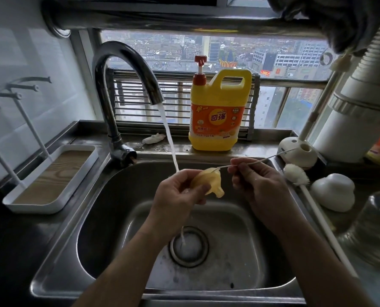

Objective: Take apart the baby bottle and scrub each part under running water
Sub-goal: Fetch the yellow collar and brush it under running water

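Left hand round nipple, right hand on probable brush wire

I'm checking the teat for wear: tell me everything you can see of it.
The teat looks like yellowed, translucent silicone: a wide domed base narrowing to a small tip pointing lower right. The left hand grips it over the sink, where the water stream lands. A thin brush, pinched by the right hand, enters its open base.

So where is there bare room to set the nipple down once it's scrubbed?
The rack tray left of the sink shows bare wood floor. The ledge between faucet and detergent jug holds only a small white scrap. Right of the sink is crowded: long brush, white cap, glass bottle.
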